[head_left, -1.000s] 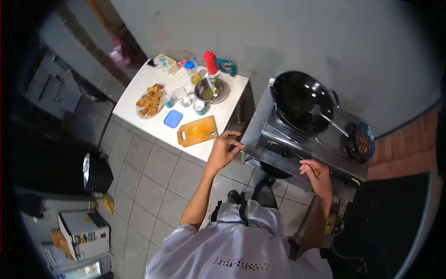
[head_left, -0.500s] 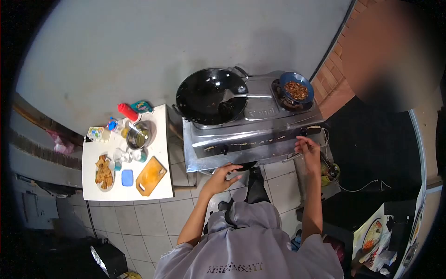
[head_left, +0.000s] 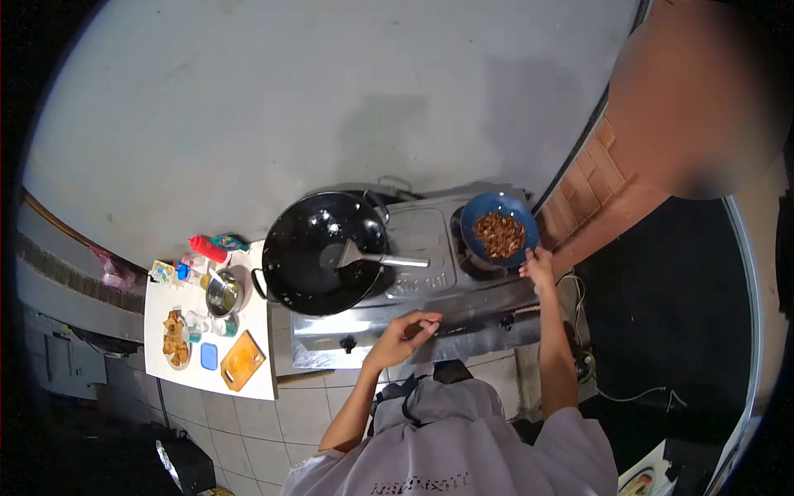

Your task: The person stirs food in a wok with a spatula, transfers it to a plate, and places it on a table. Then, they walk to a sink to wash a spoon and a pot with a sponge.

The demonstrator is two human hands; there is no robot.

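A blue bowl (head_left: 468, 223) holding brown fried pieces (head_left: 499, 236) is over the right burner of the gas stove (head_left: 420, 227). My right hand (head_left: 538, 269) is at its lower right rim, the fingers closed on the edge. In front of the stove's middle, my left hand (head_left: 403, 340) hovers with thumb and fingers apart and nothing in it. A large black wok (head_left: 302, 256) is on the left side of the stove. Inside it rests a metal spatula (head_left: 351, 255), its handle sticking out over the right rim.
To the left stands a white table (head_left: 260, 310) with a plate of fried food (head_left: 175, 341), a steel bowl (head_left: 224, 293), a red bottle (head_left: 206, 247), a blue lid (head_left: 209, 357) and a wooden cutting board (head_left: 242, 361). Behind the stove rises a grey wall (head_left: 331, 99).
My right hand has gone from beside the stove's front knob up to the blue bowl and taken its rim. The view has tilted up, so the stove sits lower.
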